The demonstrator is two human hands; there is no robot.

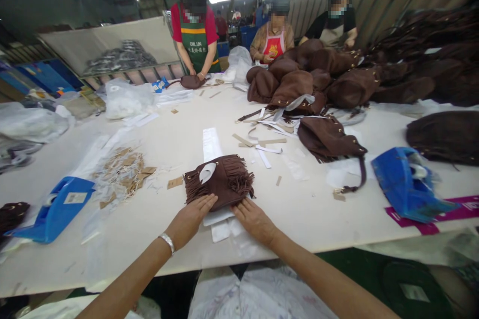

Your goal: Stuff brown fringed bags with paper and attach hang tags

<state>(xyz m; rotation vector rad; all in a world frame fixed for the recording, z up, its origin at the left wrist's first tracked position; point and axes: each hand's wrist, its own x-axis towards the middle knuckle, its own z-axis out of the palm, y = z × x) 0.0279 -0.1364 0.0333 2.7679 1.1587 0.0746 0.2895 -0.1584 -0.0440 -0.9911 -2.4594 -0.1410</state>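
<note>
A brown fringed bag (220,187) lies flat on the table before me, with a white piece of paper (207,173) showing on its upper left part. My left hand (190,222) rests on the bag's near left edge, fingers stretched out. On the near right edge, my right hand (256,222) lies with its fingers extended; its thumb is hard to make out. White sheets (220,229) stick out from under the bag between my hands, and a white strip (211,144) extends beyond its far side. Beside the bag's left end is a small brown tag (175,182).
Blue tape dispensers (63,212) (407,184) stand left and right. Tags with strings (125,174) are heaped at left. Another brown bag (329,137) and a large bag pile (299,77) occupy the far right. Three people work across the table (149,244).
</note>
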